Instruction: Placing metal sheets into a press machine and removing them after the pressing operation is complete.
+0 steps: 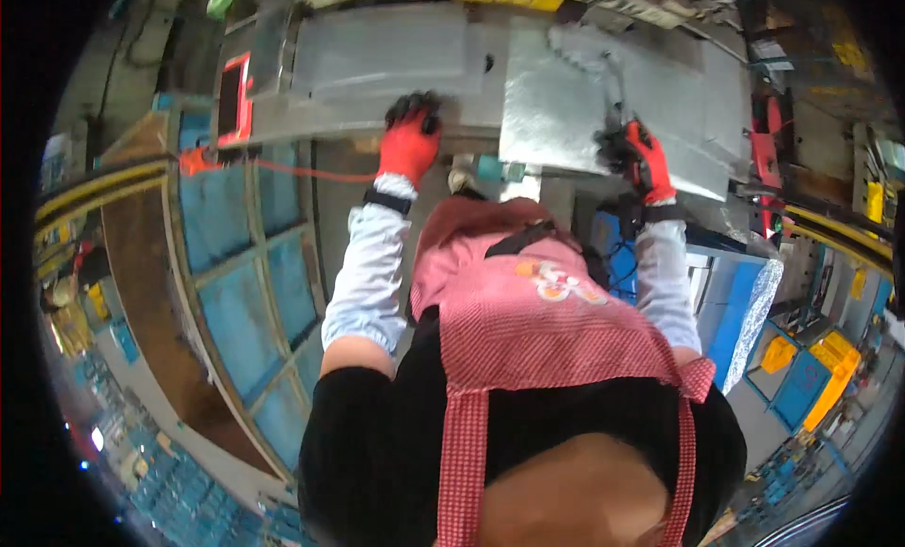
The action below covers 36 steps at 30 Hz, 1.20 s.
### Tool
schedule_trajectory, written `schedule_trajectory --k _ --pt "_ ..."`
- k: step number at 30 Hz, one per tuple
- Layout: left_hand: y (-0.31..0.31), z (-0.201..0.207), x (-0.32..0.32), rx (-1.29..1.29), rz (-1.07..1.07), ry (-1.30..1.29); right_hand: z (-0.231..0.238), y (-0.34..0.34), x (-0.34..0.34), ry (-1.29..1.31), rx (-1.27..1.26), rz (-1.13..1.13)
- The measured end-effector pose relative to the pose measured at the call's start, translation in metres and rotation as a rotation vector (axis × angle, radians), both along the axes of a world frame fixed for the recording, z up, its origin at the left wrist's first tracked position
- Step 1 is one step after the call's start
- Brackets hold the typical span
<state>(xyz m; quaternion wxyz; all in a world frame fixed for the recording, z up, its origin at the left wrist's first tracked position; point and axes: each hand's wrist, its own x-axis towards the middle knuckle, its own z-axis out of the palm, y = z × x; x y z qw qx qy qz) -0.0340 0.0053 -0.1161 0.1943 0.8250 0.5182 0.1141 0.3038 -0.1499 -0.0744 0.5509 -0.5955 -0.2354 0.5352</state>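
Both my hands wear red gloves with black palms and fingers. My left hand (412, 132) is at the near edge of a grey metal work surface (358, 99), its dark fingers a little apart and nothing visible in them. On the right, a shiny metal sheet (551, 104) lies flat on the same surface. My right hand (646, 161) is over the near part of this sheet, with its dark fingers toward the left. These fingers are blurred, and whether they grip anything cannot be made out. A thin dark shape (615, 81) shows on the sheet just beyond them.
A red-framed dark panel (234, 99) is at the surface's left end, with a red cord (311, 173) running below it. A blue-panelled metal frame (226, 264) stands at my left. Blue-and-white boxes (731, 293) stand at my right. Yellow-striped rails (104, 194) run along the sides.
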Motion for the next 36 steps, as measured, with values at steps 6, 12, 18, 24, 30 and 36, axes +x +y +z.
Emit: schedule_trajectory --k 6,12,18,24,30,36 --pt "0.000 -0.004 -0.002 0.073 -0.034 -0.083 -0.028 -0.002 0.003 0.095 0.085 -0.263" --pt "0.003 0.019 -0.004 -0.144 -0.007 0.067 -0.040 0.002 0.012 0.235 0.031 -0.320" --pt "0.019 0.029 -0.013 -0.228 -0.108 0.080 -0.040 0.002 0.010 0.342 0.162 -0.276" --pt "0.023 0.024 -0.016 -0.249 -0.139 -0.024 -0.043 -0.001 0.010 0.201 0.074 -0.356" --pt "0.017 0.023 -0.015 -0.161 -0.137 -0.005 -0.046 -0.002 0.014 0.255 0.050 -0.352" --pt "0.017 0.020 -0.018 -0.260 -0.141 -0.094 -0.039 0.001 0.007 0.238 0.045 -0.380"
